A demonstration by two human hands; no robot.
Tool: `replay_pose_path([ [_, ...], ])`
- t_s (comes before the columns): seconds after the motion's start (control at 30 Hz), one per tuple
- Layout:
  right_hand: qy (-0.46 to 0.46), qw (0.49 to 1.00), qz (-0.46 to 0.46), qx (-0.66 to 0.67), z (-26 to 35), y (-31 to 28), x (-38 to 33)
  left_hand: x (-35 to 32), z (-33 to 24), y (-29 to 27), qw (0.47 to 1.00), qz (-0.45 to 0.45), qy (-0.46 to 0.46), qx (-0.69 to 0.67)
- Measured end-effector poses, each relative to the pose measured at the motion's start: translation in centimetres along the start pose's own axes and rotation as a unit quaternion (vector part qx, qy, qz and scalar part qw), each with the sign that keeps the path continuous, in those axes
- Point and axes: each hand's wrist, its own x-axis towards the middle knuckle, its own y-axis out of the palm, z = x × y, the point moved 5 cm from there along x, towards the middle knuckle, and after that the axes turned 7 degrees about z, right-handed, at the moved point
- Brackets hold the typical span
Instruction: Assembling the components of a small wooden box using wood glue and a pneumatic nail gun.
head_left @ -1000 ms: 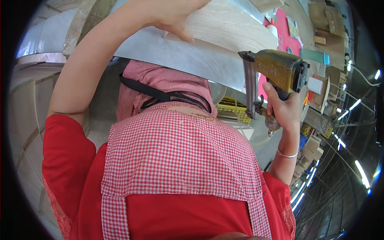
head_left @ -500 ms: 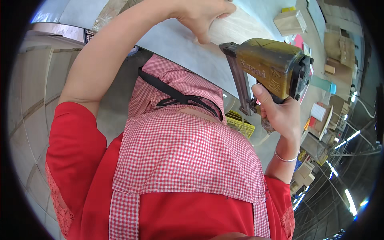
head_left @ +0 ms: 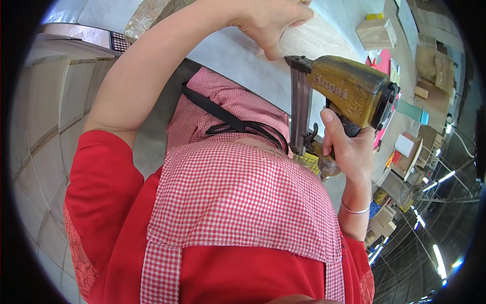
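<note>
Lower now, the nailer (head_left: 349,96) has its nose just under the left hand (head_left: 268,23), which pins a pale board (head_left: 324,40). Right hand (head_left: 347,149) grip wraps its handle. Nailing looks underway; no driven nails show.

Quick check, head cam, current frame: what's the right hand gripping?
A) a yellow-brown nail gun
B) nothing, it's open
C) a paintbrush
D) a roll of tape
A: the right hand is wrapped around the handle of the yellow-brown nail gun, whose nose sits by the pale wooden board that the left hand presses on.
</note>
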Motion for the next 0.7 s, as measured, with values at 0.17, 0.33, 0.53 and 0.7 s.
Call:
replay_pose_path([
  [0.17, -0.003, 1.0, 0.011, -0.028, -0.3, -0.1, 0.0, -1.1, -0.6, 0.9, 0.986, -0.09, 0.003, 0.137],
  [0.33, -0.13, 0.99, -0.003, -0.061, 0.1, -0.3, 0.1, -1.0, 0.6, 1.5, 0.996, -0.065, -0.01, 0.066],
  [0.53, -0.171, 0.984, -0.015, -0.039, -1.2, -2.7, -2.6, -12.4, -3.8, 5.1, 0.941, -0.243, -0.234, 0.008],
  [0.7, -0.063, 0.995, -0.049, -0.067, -3.5, -6.3, -3.2, -10.7, -7.7, 10.0, 0.944, -0.231, -0.206, -0.118],
])
